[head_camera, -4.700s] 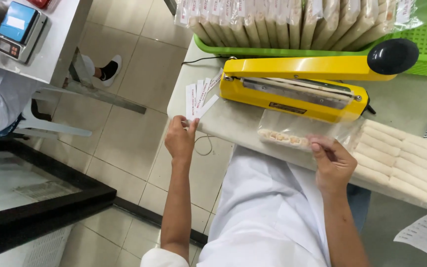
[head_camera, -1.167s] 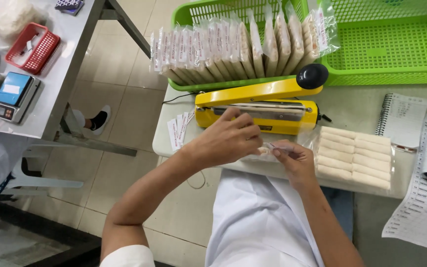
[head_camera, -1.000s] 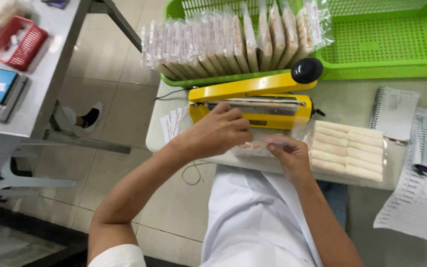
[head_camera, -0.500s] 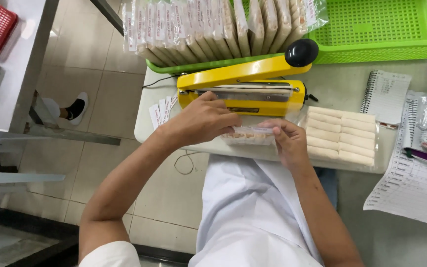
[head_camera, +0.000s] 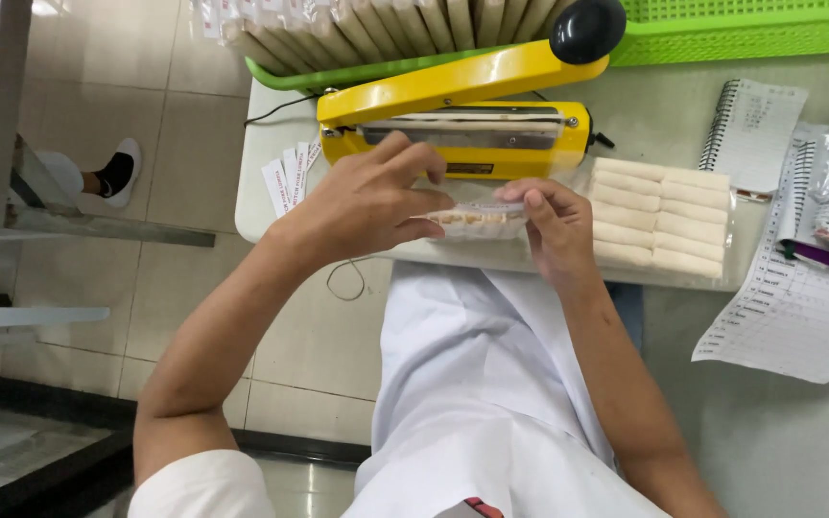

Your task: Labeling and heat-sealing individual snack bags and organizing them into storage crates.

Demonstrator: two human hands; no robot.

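Observation:
My left hand point(head_camera: 367, 201) and my right hand point(head_camera: 554, 225) hold a clear plastic bag of pale bars point(head_camera: 477, 220) between them, just in front of the yellow heat sealer point(head_camera: 462, 125). The left fingers pinch the bag's left end, the right fingers its right end. The sealer's yellow arm with a black knob point(head_camera: 587, 29) is raised. Small white paper slips point(head_camera: 290, 182) lie left of the sealer.
A tray of pale stick-shaped bars point(head_camera: 659, 221) sits right of my hands. A green basket point(head_camera: 722, 38) holds several filled bags at the back. A spiral notebook point(head_camera: 750, 120), printed sheets point(head_camera: 793, 307) and pens lie right. Another person's foot point(head_camera: 112, 173) shows on the floor.
My left hand left the paper slips and joined the right hand on the bag. The bag was drawn back slightly from the sealer. The view tilted down.

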